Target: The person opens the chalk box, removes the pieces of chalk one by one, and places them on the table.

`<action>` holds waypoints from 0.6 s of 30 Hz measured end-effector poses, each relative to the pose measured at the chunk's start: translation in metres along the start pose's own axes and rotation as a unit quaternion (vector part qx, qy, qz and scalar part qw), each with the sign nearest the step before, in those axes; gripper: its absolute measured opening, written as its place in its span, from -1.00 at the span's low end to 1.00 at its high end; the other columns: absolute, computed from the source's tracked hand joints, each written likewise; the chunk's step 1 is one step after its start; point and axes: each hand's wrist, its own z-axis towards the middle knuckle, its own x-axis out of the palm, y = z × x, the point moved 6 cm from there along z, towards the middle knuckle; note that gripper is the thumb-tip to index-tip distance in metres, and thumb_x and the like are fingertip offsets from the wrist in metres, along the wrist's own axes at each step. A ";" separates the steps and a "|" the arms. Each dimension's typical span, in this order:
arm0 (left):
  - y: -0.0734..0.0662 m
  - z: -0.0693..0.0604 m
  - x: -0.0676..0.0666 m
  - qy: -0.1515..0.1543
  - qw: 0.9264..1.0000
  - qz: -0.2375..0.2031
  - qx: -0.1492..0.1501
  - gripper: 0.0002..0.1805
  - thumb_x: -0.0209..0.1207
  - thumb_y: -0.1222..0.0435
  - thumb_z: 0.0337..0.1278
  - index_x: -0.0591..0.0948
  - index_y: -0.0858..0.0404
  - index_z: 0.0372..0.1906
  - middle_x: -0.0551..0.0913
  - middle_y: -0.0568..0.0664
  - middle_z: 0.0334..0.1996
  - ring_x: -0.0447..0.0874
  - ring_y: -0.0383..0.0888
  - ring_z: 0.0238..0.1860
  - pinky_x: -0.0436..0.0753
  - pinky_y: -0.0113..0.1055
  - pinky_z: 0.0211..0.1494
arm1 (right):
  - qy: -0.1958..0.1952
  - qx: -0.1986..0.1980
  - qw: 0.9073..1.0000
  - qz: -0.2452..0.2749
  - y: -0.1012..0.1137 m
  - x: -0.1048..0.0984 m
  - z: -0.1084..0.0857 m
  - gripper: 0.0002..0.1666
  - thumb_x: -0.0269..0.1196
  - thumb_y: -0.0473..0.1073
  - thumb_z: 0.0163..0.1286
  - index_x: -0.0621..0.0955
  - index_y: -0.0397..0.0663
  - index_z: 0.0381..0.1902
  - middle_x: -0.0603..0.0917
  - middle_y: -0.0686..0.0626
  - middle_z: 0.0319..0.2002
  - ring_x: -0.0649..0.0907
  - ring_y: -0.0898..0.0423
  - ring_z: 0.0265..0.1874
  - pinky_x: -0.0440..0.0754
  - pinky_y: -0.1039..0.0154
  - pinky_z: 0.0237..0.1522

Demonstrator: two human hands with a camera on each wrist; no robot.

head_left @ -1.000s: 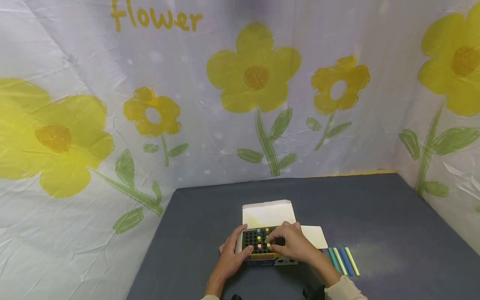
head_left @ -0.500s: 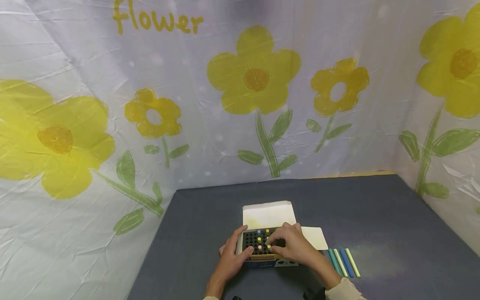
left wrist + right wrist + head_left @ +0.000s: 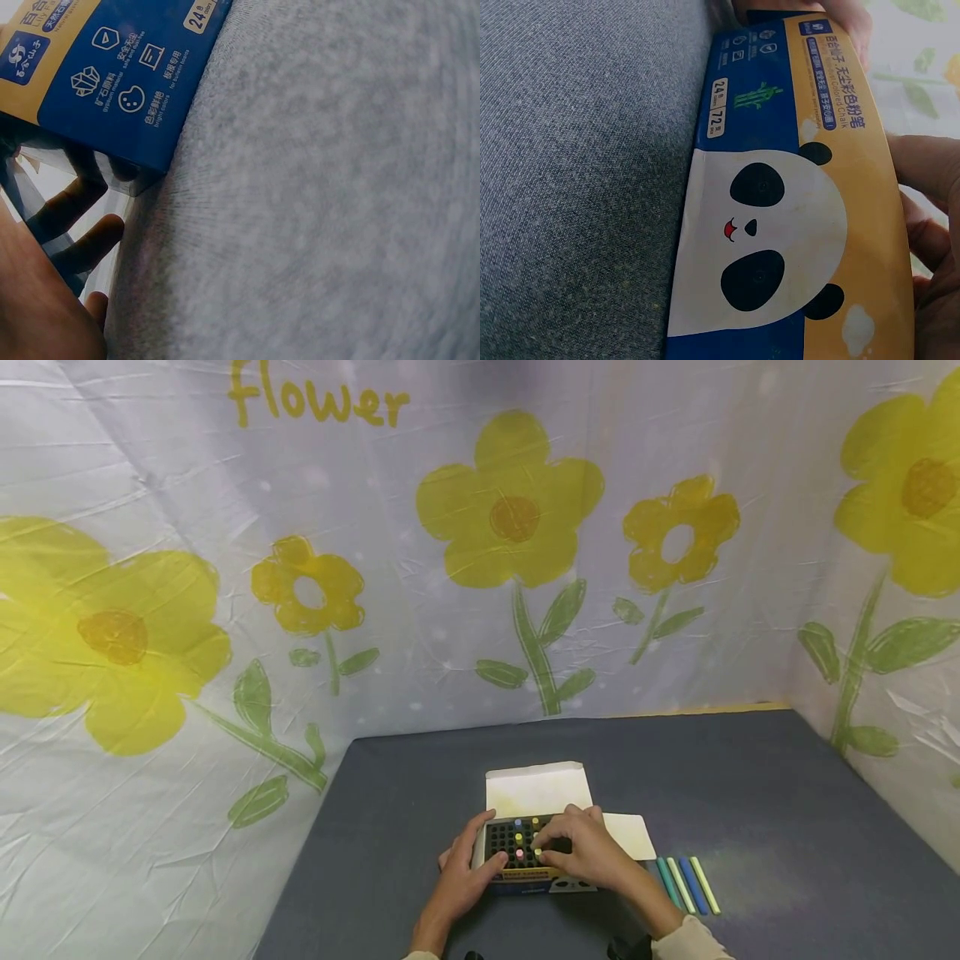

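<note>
A chalk box (image 3: 525, 875) stands on the dark table, lid folded back, its black holed tray holding a few coloured chalk ends. My left hand (image 3: 463, 870) grips the box's left end, thumb on the near rim. Over the right part of the tray, my right hand (image 3: 588, 850) has thumb and forefinger at a pale yellow chalk (image 3: 537, 852); whether it pinches it is hard to tell. In the left wrist view, fingers of the left hand (image 3: 56, 277) lie at the box's blue side (image 3: 124, 82). The right wrist view shows the panda-printed front (image 3: 795, 225) beside my right hand (image 3: 934, 225).
Several chalk sticks (image 3: 687, 885), teal, blue and pale yellow-green, lie side by side to the right of the box. White lid flaps (image 3: 536, 787) spread behind and to the right of it. A flower-printed sheet (image 3: 420, 635) hangs behind the table (image 3: 405, 810).
</note>
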 end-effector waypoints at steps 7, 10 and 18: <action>-0.001 0.000 0.000 0.005 1.000 -0.007 -0.012 -0.32 0.26 -0.05 0.27 0.31 -0.36 0.46 0.39 0.00 0.49 0.28 0.21 0.48 -0.07 0.24 0.33 | -0.007 -0.018 0.999 0.032 0.000 -0.002 -0.001 -0.84 0.46 -0.13 0.27 0.79 0.21 -0.19 0.79 0.22 -0.21 0.47 0.32 -0.28 0.10 0.06 -0.10; -0.001 -0.001 0.000 0.007 1.000 -0.005 -0.011 -0.32 0.25 -0.06 0.28 0.31 -0.36 0.47 0.36 -0.01 0.51 0.27 0.22 0.49 -0.07 0.24 0.33 | -0.005 -0.020 0.999 0.048 0.000 -0.002 -0.001 -0.85 0.45 -0.12 0.29 0.78 0.20 -0.17 0.78 0.23 -0.22 0.45 0.32 -0.30 0.12 0.03 -0.08; 0.001 0.000 0.000 0.005 1.000 0.000 -0.009 -0.32 0.24 -0.08 0.29 0.30 -0.39 0.47 0.39 0.00 0.49 0.31 0.20 0.45 -0.04 0.25 0.31 | -0.008 -0.032 0.997 0.070 0.002 -0.004 -0.002 -0.85 0.39 -0.10 0.35 0.76 0.14 -0.12 0.78 0.24 -0.24 0.47 0.34 -0.36 0.23 0.05 -0.05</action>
